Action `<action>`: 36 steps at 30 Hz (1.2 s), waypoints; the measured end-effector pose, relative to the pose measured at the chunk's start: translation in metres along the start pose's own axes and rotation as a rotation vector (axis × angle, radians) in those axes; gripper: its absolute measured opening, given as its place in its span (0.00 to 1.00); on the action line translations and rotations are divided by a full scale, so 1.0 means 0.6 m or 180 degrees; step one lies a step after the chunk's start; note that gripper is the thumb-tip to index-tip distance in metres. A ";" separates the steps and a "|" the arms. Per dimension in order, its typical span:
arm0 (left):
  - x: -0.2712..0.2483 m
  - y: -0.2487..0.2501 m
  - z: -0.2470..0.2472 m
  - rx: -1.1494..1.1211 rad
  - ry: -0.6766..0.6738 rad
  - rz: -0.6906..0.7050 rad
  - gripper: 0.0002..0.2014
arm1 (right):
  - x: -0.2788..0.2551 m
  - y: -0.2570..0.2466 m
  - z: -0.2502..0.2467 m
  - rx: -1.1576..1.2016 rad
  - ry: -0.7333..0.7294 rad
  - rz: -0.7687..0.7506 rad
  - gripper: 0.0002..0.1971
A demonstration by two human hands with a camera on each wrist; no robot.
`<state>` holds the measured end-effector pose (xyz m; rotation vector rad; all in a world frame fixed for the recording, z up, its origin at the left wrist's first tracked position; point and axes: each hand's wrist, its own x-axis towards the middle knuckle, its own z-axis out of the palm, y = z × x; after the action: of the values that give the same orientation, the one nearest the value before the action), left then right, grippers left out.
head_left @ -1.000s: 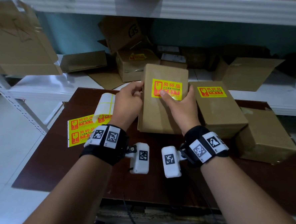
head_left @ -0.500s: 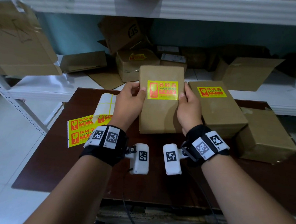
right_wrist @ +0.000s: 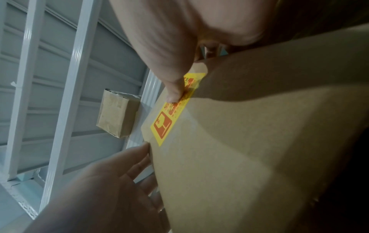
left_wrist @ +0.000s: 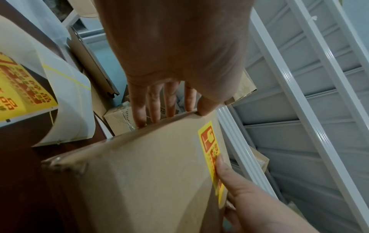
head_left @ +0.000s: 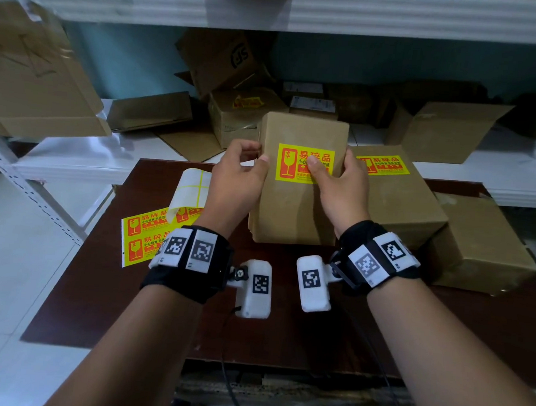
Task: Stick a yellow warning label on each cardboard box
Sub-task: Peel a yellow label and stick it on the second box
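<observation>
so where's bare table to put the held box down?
Bare table runs along the near edge, below the wrists. A smaller patch lies beneath the label sheet at the left. The right side is crowded: a labelled box and an unlabelled box sit close together. The held box fills the middle.

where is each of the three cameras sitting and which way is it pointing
Head: worn on the head, looking forward and down at the tilted brown cardboard box; both forearms and hands show.
Left wrist: looks along the left hand at the box's edge; the right thumb shows.
Right wrist: looks along the right hand pressing the yellow warning label; left fingers show.
All three share box and label.
</observation>
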<state>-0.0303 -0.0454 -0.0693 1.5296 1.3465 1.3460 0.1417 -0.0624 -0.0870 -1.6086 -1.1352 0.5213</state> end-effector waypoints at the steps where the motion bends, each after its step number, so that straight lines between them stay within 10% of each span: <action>1: 0.001 0.000 -0.001 -0.0004 -0.0001 -0.0027 0.09 | 0.002 0.002 0.000 -0.0036 -0.0006 -0.0035 0.39; 29: 0.001 -0.004 0.001 0.0017 -0.0183 -0.0336 0.10 | -0.002 -0.011 -0.011 0.0675 0.0400 0.0119 0.16; 36: -0.012 0.011 -0.008 0.0331 -0.0174 -0.0389 0.30 | -0.015 -0.021 -0.003 0.0636 0.0285 0.0102 0.13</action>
<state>-0.0327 -0.0544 -0.0638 1.5148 1.4708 1.1673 0.1340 -0.0710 -0.0767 -1.4641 -0.9611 0.5600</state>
